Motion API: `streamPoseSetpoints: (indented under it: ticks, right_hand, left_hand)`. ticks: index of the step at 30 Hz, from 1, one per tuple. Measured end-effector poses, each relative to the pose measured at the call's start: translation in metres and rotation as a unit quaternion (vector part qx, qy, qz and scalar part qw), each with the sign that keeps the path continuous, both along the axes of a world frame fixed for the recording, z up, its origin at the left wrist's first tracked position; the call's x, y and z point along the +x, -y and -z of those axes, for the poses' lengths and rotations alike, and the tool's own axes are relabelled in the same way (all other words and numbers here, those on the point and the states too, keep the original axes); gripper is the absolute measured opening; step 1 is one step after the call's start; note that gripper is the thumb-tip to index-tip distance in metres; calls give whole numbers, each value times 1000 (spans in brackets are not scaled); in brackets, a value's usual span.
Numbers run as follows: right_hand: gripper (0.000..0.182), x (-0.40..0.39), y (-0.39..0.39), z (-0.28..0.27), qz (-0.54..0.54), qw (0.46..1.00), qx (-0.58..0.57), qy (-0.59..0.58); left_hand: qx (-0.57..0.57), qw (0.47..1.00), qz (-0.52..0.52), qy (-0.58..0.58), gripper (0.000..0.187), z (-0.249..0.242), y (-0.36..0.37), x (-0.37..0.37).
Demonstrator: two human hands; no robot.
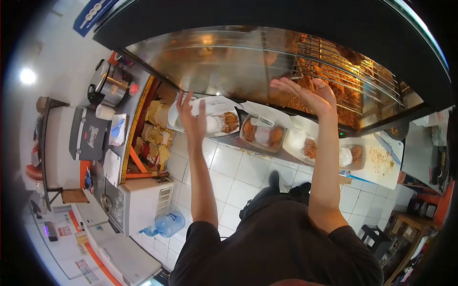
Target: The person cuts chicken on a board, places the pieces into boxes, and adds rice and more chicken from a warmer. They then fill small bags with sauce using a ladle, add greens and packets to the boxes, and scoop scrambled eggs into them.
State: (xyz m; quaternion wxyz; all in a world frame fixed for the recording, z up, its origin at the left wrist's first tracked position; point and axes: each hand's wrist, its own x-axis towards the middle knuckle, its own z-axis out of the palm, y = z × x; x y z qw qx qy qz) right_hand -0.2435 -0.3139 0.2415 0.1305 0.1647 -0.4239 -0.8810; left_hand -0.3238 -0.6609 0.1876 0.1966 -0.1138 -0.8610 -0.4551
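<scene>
Holds left hand at the leftmost paper-lined box, fingers parted and loosely curled; cannot tell about contact. Holds right hand well apart from left hand, palm showing, fingers stretched out, before the glass cabinet and wire racks. Has three more boxes with fried pieces and white portions lined up rightward.

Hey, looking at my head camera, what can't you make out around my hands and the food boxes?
All in the head view:
- Left hand: blurred; contact with leftmost box unclear.
- Rightmost box: left side behind right forearm.
- Food in the case: partly behind right hand.
- Lower-left notice: print too small.
</scene>
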Motion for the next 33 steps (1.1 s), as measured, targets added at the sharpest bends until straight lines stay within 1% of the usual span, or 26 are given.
streamPoseSetpoints:
  ticks: [3,5,8,9,10,11,12,14,15,17,18,19,20,21,22,24,25,26,28,29,30,31,32,33]
  right_hand:
    - [108,12,-10,-5,22,999,-10,27]
    - [108,24,-16,-6,59,998,18,21]
    - [108,48,-31,-13,96,995,25,34]
    - [102,58,-35,-16,115,992,34,33]
    - [102,67,-39,-19,118,992,39,35]
    - [98,75,-45,-21,137,989,37,38]
    - [94,83,-53,-23,156,986,33,42]
    - [94,100,-69,-20,169,984,38,41]
    - [94,109,-73,-21,194,979,49,42]
    - [95,126,-86,-20,233,968,82,35]
    - [95,135,-89,-23,231,969,80,39]
    - [95,144,-92,-26,263,960,82,43]
    - [95,152,-93,-30,294,951,84,46]
    - [93,159,-93,-33,311,942,118,34]
    - [93,165,-95,-30,310,943,114,37]
    - [91,178,-102,-26,363,915,176,5]
    - [89,184,-102,-27,382,898,218,2]
    - [89,189,-104,-21,390,895,217,5]
    - [89,201,-111,-2,447,847,286,-28]
    - [86,203,-104,3,466,825,319,-7]
    - [74,206,-93,3,459,788,409,31]
    - [62,207,-86,17,434,700,553,123]
    - [52,210,-80,42,392,589,674,212]
    - [42,219,-84,79,320,507,771,215]
  left_hand:
    - [-19,1000,2,17,45,4,27,21]
    - [-37,997,-29,58,44,9,46,38]
    - [-32,997,-31,56,45,39,84,58]
    - [-27,998,-28,56,45,43,95,66]
    - [-33,995,-48,86,45,48,105,77]
    - [-39,990,-67,116,46,53,111,86]
    - [-35,990,-62,118,46,57,113,95]
    - [-25,983,-83,164,48,64,119,111]
    - [-17,977,-90,190,49,72,123,116]
    - [-18,976,-90,198,47,83,123,123]
    - [-22,973,-94,209,46,85,124,130]
    - [-26,972,-97,212,46,89,122,134]
    - [-32,974,-64,214,44,91,116,132]
    - [-38,976,-30,214,42,92,107,126]
    - [-42,977,0,207,39,90,91,120]
    - [-59,977,75,192,34,85,52,103]
    - [-55,977,109,177,31,93,35,91]
    - [-62,975,127,170,30,105,18,76]
    - [-70,970,162,167,30,138,-11,46]
    - [-129,967,177,130,28,157,-23,27]
    - [-186,959,191,93,28,170,-32,14]
    - [-184,958,202,92,28,177,-42,5]
    - [-226,953,168,114,29,182,-50,-3]
    - [-268,945,132,135,31,185,-56,-7]
